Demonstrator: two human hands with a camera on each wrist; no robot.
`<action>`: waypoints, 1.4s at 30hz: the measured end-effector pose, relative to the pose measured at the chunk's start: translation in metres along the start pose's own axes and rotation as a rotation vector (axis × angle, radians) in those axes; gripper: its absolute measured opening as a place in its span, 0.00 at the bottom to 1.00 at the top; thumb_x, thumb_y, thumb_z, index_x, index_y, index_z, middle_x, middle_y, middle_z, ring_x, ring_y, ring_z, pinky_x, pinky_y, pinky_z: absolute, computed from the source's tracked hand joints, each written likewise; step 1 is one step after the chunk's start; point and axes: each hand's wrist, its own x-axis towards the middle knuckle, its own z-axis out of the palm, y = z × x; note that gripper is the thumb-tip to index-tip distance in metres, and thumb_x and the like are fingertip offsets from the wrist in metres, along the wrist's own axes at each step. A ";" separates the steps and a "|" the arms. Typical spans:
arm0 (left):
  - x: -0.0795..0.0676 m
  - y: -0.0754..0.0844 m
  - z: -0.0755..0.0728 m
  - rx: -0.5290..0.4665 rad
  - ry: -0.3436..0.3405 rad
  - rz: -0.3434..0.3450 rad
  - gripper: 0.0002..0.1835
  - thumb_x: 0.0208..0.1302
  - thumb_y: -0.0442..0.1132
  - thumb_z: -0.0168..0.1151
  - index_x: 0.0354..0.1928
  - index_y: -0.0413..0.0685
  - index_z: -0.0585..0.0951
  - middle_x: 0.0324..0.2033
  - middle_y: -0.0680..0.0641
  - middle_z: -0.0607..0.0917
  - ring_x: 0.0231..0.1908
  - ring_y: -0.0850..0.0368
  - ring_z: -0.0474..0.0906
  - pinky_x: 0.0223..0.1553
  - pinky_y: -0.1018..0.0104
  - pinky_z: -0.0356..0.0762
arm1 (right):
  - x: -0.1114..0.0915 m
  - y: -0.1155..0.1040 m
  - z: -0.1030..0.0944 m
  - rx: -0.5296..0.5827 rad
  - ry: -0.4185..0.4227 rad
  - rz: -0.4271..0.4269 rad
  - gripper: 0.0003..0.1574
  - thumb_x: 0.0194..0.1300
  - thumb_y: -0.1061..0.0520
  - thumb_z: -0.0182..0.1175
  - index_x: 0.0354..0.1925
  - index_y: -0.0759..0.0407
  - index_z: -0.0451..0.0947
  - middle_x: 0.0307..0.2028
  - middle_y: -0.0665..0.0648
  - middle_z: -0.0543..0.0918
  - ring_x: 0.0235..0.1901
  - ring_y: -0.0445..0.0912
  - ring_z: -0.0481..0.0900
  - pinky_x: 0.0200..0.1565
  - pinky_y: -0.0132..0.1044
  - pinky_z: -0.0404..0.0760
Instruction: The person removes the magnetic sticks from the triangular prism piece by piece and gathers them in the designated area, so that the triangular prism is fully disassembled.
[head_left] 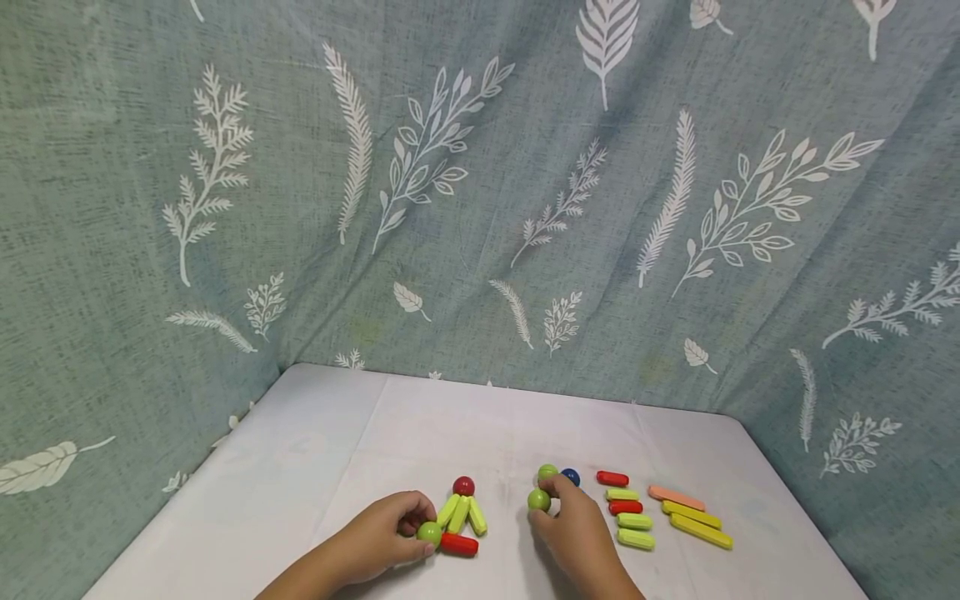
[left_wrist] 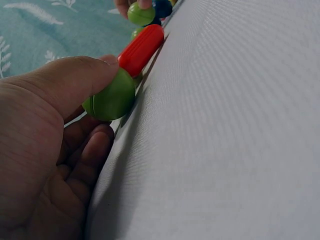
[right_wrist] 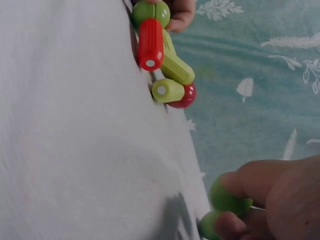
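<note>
My left hand (head_left: 386,533) pinches a green ball (left_wrist: 112,97) between thumb and fingers, close over the white tabletop. Against this ball lies one end of a red rod (head_left: 459,544). Beyond it, several yellow-green rods (head_left: 477,517) fan out from a red ball (head_left: 463,486); in the right wrist view the end of one yellow-green rod (right_wrist: 167,91) bears a silvery disc. Over on the right, my right hand (head_left: 576,525) holds another green ball (head_left: 538,500) at its fingertips. A further green ball (head_left: 547,472) and a dark blue ball (head_left: 571,477) sit just past those fingers, partly hidden.
Right of the right hand, short red rods (head_left: 625,507) and yellow-green rods (head_left: 635,539) lie in a column. Longer yellow rods (head_left: 701,531) and an orange rod (head_left: 677,498) lie farther right. A leaf-patterned green cloth (head_left: 465,292) hangs behind and beside the white table (head_left: 315,450).
</note>
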 end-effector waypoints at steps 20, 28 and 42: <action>0.000 0.002 0.000 0.002 0.004 -0.015 0.18 0.60 0.49 0.79 0.47 0.58 0.81 0.42 0.56 0.82 0.43 0.59 0.77 0.43 0.70 0.78 | 0.014 0.014 -0.005 -0.052 0.072 0.026 0.23 0.59 0.57 0.78 0.52 0.56 0.86 0.47 0.55 0.83 0.49 0.49 0.80 0.60 0.59 0.82; -0.001 0.002 0.000 0.016 0.006 -0.005 0.18 0.60 0.49 0.78 0.47 0.58 0.81 0.42 0.57 0.82 0.42 0.60 0.77 0.42 0.71 0.78 | 0.014 0.015 0.000 -0.055 0.063 0.031 0.23 0.59 0.60 0.78 0.53 0.53 0.85 0.50 0.55 0.83 0.54 0.51 0.80 0.63 0.62 0.78; 0.000 0.002 0.000 0.021 0.005 -0.007 0.18 0.60 0.49 0.79 0.47 0.58 0.81 0.42 0.57 0.82 0.43 0.61 0.77 0.43 0.70 0.78 | 0.006 0.006 -0.004 0.001 0.091 -0.002 0.20 0.61 0.59 0.76 0.52 0.52 0.85 0.50 0.53 0.83 0.50 0.48 0.79 0.60 0.55 0.82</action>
